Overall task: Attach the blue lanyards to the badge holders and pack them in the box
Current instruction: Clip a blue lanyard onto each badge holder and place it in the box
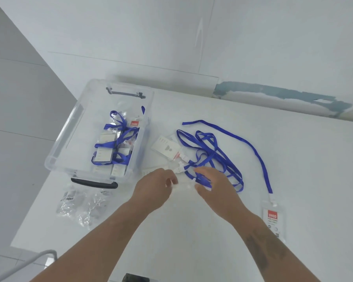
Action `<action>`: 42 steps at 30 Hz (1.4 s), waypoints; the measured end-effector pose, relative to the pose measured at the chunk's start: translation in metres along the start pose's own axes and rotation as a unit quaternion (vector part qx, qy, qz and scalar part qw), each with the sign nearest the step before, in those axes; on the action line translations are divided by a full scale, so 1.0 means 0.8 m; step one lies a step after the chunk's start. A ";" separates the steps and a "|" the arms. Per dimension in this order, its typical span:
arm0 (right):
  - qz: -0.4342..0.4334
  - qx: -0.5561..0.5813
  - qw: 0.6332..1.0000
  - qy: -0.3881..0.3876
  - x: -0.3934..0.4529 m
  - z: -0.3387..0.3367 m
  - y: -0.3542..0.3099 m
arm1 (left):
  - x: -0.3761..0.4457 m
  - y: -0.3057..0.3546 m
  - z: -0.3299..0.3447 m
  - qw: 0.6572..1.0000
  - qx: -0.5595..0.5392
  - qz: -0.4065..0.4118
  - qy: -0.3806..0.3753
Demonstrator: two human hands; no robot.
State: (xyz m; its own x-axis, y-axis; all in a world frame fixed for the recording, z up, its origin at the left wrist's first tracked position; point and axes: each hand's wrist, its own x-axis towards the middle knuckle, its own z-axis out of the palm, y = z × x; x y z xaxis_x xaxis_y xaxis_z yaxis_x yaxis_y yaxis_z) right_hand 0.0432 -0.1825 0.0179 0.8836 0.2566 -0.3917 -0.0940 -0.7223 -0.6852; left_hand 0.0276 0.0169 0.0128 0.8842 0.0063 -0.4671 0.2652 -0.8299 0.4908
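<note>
A clear plastic box point(55, 157) with a dark handle stands at the table's left and holds several badge holders with blue lanyards point(118, 143). A tangle of blue lanyards point(210, 157) lies mid-table beside loose badge holders point(165, 147). My left hand point(157, 188) pinches a clear badge holder point(182, 183) at its left edge. My right hand point(212, 186) holds the same holder's right side, over the lanyard tangle. One finished badge holder point(273, 218) with its lanyard attached lies at the right.
Empty clear plastic wrappers point(80, 204) lie at the table's front left, below the box handle point(94, 183). The white table point(181, 241) meets a wall at the back. A grey chair part point(29, 259) shows at the bottom left.
</note>
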 end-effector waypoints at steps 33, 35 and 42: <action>-0.097 -0.152 0.981 0.077 -0.037 -0.152 -0.139 | -0.008 0.204 -0.162 0.877 -0.462 0.054 0.119; -0.122 -0.222 0.964 0.074 -0.045 -0.170 -0.149 | -0.002 0.193 -0.157 0.921 -0.350 0.067 0.157; -0.135 -0.097 0.981 0.095 -0.035 -0.246 -0.153 | -0.015 0.168 -0.160 0.942 -0.326 0.064 -0.050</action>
State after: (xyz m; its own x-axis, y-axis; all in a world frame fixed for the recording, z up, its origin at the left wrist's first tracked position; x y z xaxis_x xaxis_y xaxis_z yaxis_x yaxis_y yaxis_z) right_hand 0.1205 -0.2275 0.2337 0.9358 0.3438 -0.0778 0.2278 -0.7582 -0.6109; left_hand 0.1024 -0.0232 0.1787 0.8931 -0.1503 -0.4241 0.3673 -0.3007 0.8801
